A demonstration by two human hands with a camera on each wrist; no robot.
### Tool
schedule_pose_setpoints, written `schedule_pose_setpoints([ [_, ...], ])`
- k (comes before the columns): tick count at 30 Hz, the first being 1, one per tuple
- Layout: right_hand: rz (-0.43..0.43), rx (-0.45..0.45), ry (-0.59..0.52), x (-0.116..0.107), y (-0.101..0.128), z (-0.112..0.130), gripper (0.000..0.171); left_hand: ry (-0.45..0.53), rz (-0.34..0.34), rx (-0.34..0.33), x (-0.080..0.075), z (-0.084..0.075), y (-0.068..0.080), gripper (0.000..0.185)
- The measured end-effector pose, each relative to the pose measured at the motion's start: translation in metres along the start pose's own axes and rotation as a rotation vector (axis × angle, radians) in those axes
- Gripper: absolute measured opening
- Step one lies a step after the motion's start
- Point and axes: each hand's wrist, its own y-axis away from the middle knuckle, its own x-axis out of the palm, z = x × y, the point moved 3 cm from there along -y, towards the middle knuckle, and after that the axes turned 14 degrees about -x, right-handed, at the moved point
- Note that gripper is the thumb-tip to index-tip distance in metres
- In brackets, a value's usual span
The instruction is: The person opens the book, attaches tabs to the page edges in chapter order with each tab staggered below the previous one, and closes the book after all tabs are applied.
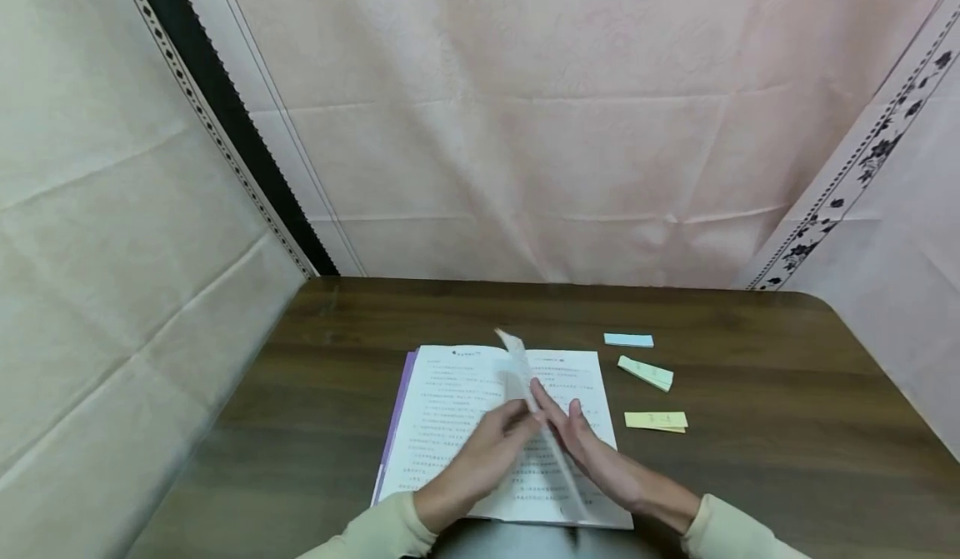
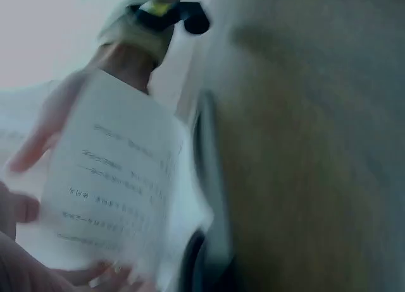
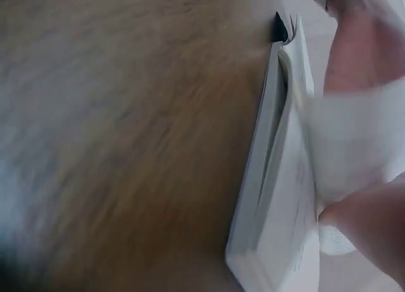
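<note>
Open book (image 1: 457, 426) at table (image 1: 787, 451) near edge: left hand (image 1: 480, 459) and right hand (image 1: 592, 451), fingers straight, pressed together, flank its upright, blurred page (image 1: 536, 409); yellow (image 1: 656, 421), green (image 1: 645, 372), blue (image 1: 628, 340) sticky-note pads at two o'clock.

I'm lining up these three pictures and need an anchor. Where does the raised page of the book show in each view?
Head: raised page, centre bottom, standing up between both hands.
Left wrist: the page, left of centre, facing the camera.
Right wrist: the page, blurred, right edge.
Shared landmark: the brown table.
</note>
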Motion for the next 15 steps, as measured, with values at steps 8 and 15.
schedule_pose_setpoints([
  [8, 0.133, -0.032, 0.468, 0.018, -0.007, -0.001, 0.077, -0.062, -0.225, -0.03, -0.095, 0.008, 0.02, 0.026],
  [15, 0.25, -0.02, 0.639, 0.029, -0.016, -0.002, 0.081, -0.368, -0.331, -0.115, -0.142, 0.02, 0.024, 0.035],
])
